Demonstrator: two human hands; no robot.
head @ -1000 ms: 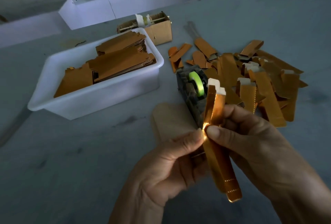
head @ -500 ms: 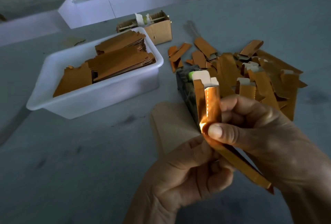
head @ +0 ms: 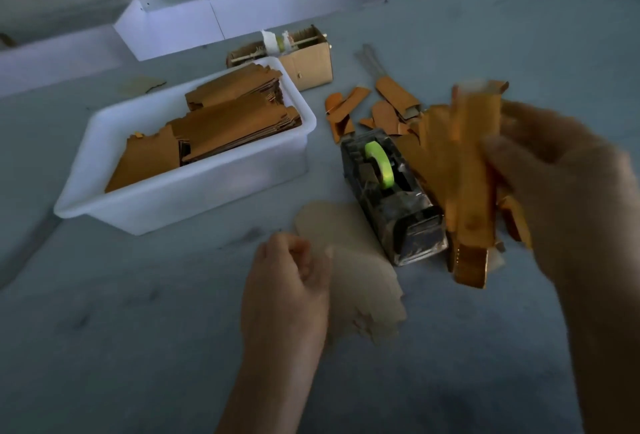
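R hand (head: 554, 198) + gold strip (head: 474, 170) motion-blurred.

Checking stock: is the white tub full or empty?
Partly full: flat brown card stacks lie inside the white tub, its left end bare.
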